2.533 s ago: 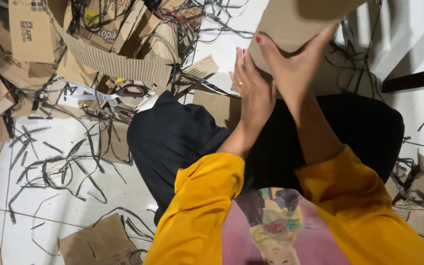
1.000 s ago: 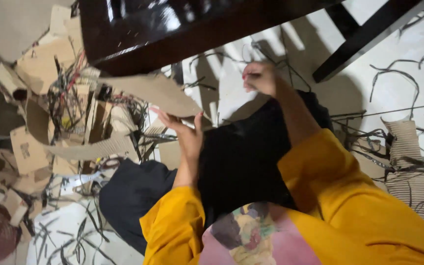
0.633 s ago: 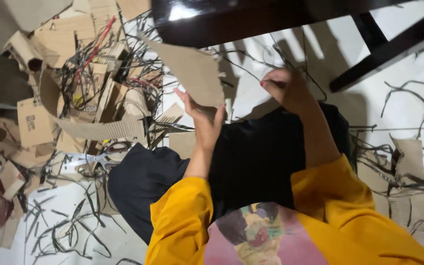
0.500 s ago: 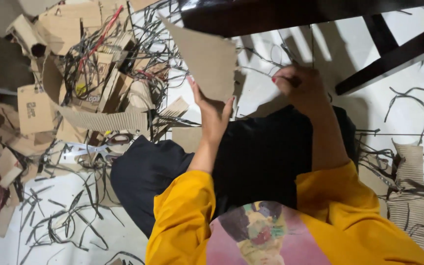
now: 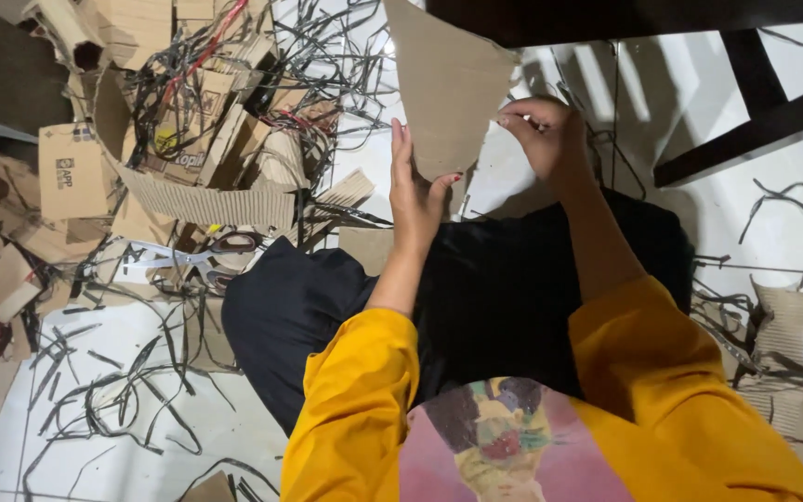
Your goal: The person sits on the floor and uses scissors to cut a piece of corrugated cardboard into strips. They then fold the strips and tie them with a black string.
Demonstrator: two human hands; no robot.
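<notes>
You are now gripping the cardboard piece (image 5: 448, 84) with both hands, left hand (image 5: 417, 191) at six o'clock, right hand (image 5: 546, 139) newly pinching at three o'clock.

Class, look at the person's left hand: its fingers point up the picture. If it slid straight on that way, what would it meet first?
The left hand already rests on the tapered brown cardboard sheet; further on, probably the dark wooden table edge, though depth is unclear.

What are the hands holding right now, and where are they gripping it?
A cardboard piece: the left hand grips its lower edge, the right hand pinches its right edge.
</notes>
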